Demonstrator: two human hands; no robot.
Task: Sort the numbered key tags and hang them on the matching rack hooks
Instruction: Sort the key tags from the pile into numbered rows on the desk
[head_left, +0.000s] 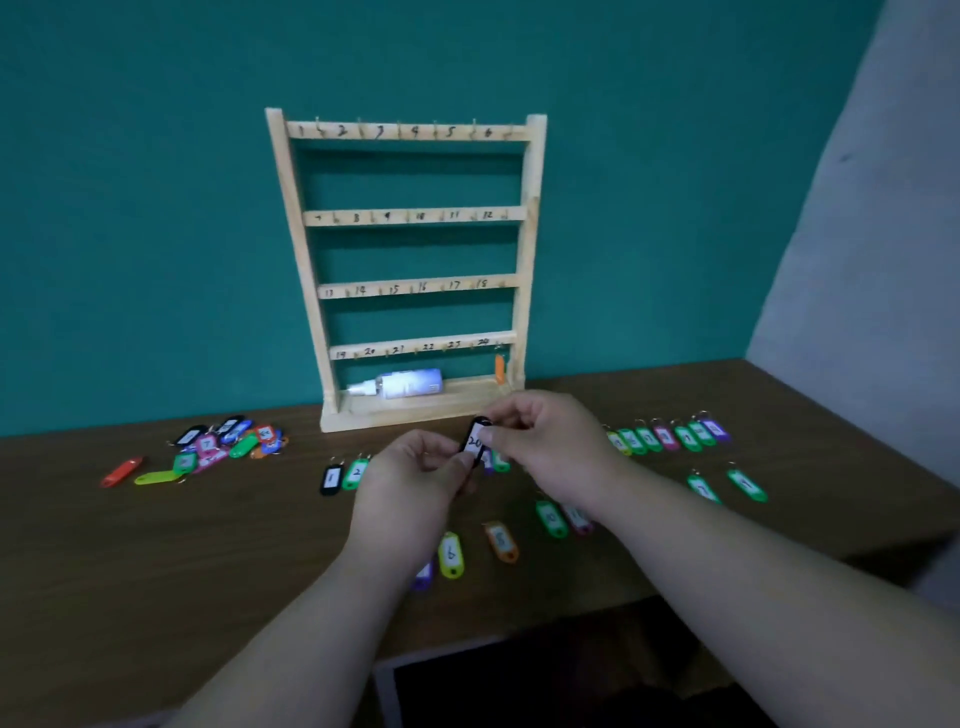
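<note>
Left hand (415, 478): centre of the frame, fingers curled, thumb and fingertips pinching the lower end of the black tag marked 20 (475, 441).
Right hand (545, 441): just right of centre, fingers curled, pinching the upper end of the same tag.
Black tag marked 20: held between both hands above the table (156, 571), tilted, white label facing the camera, in front of the rack's base.
Tags under the hands: a black tag marked 1 (331, 479) and a green tag marked 2 (355, 473) lie side by side just left of the left hand; more of that row is hidden behind the hands.
Tags below centre: a yellow tag marked 6 (451, 555), an orange tag (501, 541), a green tag (551, 518) and a pink tag (577, 518) lie apart in a loose line; a purple tag (423, 574) shows beside the left wrist.
Right row (670, 436): mostly green tags laid close together at centre right, with two green tags (704, 488) below them.
Unsorted pile (228, 441): mixed colours heaped at centre left, a red tag (121, 472) and a lime tag (156, 477) lying just beside it.
Wooden rack (415, 214): upper centre, upright against the teal wall (130, 208), four rails numbered 1 to 24.
Hung tag (499, 368): orange, on the last hook of the bottom rail.
Bottle (405, 384): white, lying on its side on the rack's base.
</note>
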